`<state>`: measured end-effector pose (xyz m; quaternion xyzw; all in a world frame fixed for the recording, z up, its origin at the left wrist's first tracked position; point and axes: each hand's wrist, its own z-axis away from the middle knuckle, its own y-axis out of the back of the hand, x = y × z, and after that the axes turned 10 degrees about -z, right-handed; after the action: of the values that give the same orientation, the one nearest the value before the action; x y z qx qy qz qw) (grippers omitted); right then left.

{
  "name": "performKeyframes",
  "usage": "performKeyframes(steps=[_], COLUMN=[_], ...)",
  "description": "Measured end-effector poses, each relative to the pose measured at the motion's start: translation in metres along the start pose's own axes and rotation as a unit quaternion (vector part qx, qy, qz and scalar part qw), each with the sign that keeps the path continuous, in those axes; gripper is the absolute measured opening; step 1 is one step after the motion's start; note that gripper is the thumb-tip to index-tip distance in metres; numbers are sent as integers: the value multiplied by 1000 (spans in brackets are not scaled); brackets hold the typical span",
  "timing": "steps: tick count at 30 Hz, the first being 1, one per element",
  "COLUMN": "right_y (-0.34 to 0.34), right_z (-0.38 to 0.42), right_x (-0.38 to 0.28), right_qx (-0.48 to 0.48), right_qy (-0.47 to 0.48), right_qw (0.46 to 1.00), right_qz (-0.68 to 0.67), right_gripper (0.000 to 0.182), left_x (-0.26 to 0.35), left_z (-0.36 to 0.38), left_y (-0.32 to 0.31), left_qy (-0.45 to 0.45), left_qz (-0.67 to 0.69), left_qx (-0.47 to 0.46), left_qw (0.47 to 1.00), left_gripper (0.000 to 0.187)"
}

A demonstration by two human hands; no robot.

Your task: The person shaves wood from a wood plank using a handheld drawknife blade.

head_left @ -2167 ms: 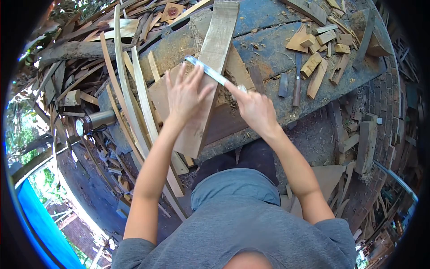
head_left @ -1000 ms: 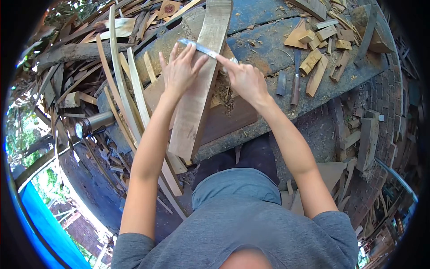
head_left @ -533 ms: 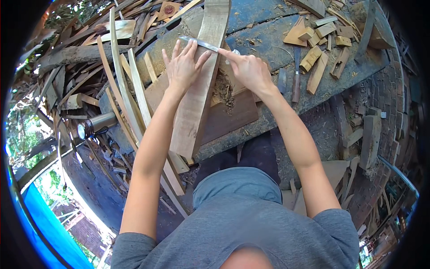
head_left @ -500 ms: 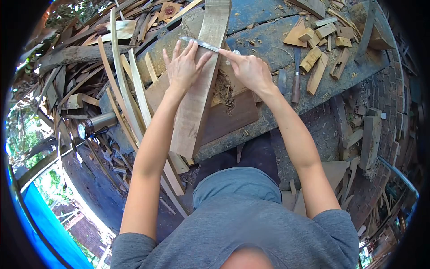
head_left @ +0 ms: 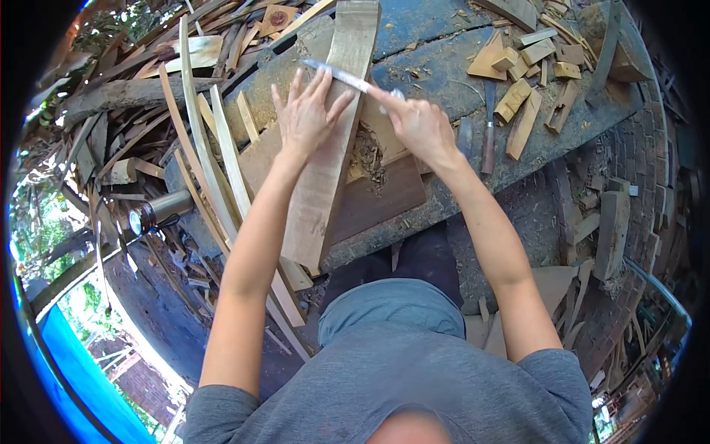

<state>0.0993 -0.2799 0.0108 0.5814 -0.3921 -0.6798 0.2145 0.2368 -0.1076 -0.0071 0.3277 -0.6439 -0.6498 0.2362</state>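
A long wooden board [head_left: 322,189] lies slanted across the workbench, its near end jutting past the bench edge. My left hand [head_left: 305,118] rests on the board with its fingers spread, the fingertips close to a narrow metal blade. That blade belongs to what looks like a knife [head_left: 336,74], lying crosswise over the board. My right hand [head_left: 418,122] is closed round the knife's pale handle, mostly hidden in the palm, with the index finger stretched along the blade. Beneath the long board is a flat brown board [head_left: 381,196], with wood shavings [head_left: 368,152] beside it.
A chisel [head_left: 489,129] lies on the bench [head_left: 444,74] to the right, near several small wood blocks [head_left: 512,100]. Long thin strips [head_left: 198,122] lean at the left, beside a flashlight [head_left: 159,211]. Scrap wood [head_left: 122,100] is heaped at the far left.
My right hand and the knife have shifted slightly right across the board. My left hand stays spread on it, nearly in the same place.
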Motion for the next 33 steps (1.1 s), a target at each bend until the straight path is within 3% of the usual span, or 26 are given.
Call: performKeyframes(steps=[6, 11, 19, 26, 33], right_y=[18, 0, 11, -11, 5], right_z=[59, 11, 47, -8, 41], right_x=[-7, 2, -10, -3, -15], right_qx=[-23, 10, 0, 35, 4], right_qy=[-36, -29, -62, -52, -90], right_qw=[999, 1000, 998, 998, 996], right_qz=[31, 2, -14, -27, -22], right_gripper=[46, 48, 45, 49, 49], left_x=[30, 11, 24, 2, 19], left_z=[40, -13, 24, -42, 0], left_y=[11, 0, 13, -3, -1], left_qy=[-36, -21, -58, -35, -57], left_qz=[46, 18, 54, -19, 30], left_qx=[16, 2, 9, 11, 21], left_qw=[998, 1000, 997, 999, 998], left_gripper=[73, 75, 72, 73, 75])
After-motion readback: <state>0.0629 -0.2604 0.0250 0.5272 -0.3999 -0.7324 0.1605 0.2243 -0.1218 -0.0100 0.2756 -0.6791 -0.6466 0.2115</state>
